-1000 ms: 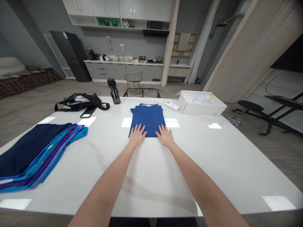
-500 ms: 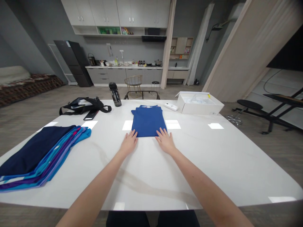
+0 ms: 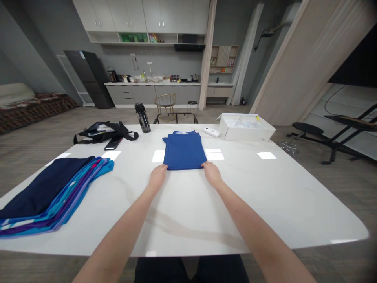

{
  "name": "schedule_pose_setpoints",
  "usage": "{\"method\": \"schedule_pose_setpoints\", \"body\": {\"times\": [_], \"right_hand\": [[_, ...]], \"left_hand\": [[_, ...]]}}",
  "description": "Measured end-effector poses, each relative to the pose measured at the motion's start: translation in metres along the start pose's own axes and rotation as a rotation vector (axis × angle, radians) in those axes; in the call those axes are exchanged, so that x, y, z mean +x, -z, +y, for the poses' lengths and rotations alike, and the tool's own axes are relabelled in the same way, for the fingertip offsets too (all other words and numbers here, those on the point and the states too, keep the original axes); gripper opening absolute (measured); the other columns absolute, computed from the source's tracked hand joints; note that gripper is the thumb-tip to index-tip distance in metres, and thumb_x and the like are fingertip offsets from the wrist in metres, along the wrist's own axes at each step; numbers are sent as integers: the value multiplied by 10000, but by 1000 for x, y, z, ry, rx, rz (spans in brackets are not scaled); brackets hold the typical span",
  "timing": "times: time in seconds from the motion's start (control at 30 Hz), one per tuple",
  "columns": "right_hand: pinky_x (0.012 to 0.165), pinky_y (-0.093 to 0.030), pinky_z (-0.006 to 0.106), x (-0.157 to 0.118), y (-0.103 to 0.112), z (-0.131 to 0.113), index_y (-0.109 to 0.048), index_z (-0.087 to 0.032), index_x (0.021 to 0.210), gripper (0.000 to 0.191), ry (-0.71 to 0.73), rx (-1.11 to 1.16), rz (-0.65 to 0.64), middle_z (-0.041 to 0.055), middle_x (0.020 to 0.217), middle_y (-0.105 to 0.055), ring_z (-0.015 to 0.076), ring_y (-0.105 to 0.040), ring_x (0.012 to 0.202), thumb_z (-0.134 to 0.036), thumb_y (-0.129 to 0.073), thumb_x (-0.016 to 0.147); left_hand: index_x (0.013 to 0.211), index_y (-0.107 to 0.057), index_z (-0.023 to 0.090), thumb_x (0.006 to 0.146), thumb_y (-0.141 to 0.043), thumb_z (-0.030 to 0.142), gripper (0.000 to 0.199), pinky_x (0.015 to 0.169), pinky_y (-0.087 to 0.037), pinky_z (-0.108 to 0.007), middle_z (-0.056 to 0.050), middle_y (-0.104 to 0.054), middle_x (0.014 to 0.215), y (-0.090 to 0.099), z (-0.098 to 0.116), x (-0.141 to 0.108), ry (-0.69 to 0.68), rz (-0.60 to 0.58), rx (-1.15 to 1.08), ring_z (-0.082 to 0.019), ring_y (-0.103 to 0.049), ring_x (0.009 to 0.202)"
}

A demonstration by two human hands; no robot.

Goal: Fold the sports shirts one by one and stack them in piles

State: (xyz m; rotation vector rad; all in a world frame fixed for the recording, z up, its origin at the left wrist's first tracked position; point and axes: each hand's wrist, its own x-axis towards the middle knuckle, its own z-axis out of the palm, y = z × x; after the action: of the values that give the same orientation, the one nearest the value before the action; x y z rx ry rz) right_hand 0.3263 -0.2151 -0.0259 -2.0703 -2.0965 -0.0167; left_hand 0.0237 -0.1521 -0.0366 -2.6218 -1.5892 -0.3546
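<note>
A folded blue T-shirt lies flat on the white table, its collar toward the far side and a bit of sleeve jutting out at the upper left. My left hand pinches its near left corner. At the near right corner, my right hand grips the hem with curled fingers. Both thumbs are mostly hidden. Off to the left rests a pile of folded clothes, dark navy on top with blue, purple and teal edges below.
Along the far side are a black bag, a phone, a dark water bottle, a white remote-like object and an open white box with clear plastic inside. A metal-framed chair stands beyond the table.
My hands have gone from lying flat with fingers spread on the shirt's near edge to gripping its two near corners. The right hand has shifted slightly outward.
</note>
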Motion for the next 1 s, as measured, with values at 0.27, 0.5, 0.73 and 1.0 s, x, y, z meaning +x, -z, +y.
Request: {"method": "schedule_pose_setpoints", "body": {"times": [0.27,0.5,0.73,1.0], "right_hand": [[977,-410,303,-50,3,0,-685,-155,1141,372,48,47,30,105,1144,-680,227,-568,1091,-39,-383,957],[999,-437,327,-119,10,-7,-693,-163,1120,391,99,94,25,102,1106,-688,230,-592,1056,-31,-369,946],[976,-494,396,-183,25,-19,-705,-214,1111,399,116,160,-11,96,1079,-694,254,-614,1050,-50,-389,931],[911,-524,411,-225,51,-27,-713,-236,1057,335,139,243,-117,89,1021,-700,254,-645,980,-120,-414,961]], "left_hand": [[1141,-672,200,967,-391,88,348,880,-489,-314,-83,-719,1060,25,14,-40,-20,-83,45,-215,-694,944],[1146,-671,191,922,-389,40,390,880,-490,-363,-86,-722,1042,38,31,-109,-41,-106,50,-236,-683,908],[1172,-680,216,905,-377,35,442,958,-461,-444,-124,-720,1117,57,47,-177,-135,-107,-33,-263,-682,1007],[1147,-706,250,898,-396,57,442,1019,-404,-494,-110,-727,1089,80,60,-215,-169,-181,-61,-283,-654,1026]]}}
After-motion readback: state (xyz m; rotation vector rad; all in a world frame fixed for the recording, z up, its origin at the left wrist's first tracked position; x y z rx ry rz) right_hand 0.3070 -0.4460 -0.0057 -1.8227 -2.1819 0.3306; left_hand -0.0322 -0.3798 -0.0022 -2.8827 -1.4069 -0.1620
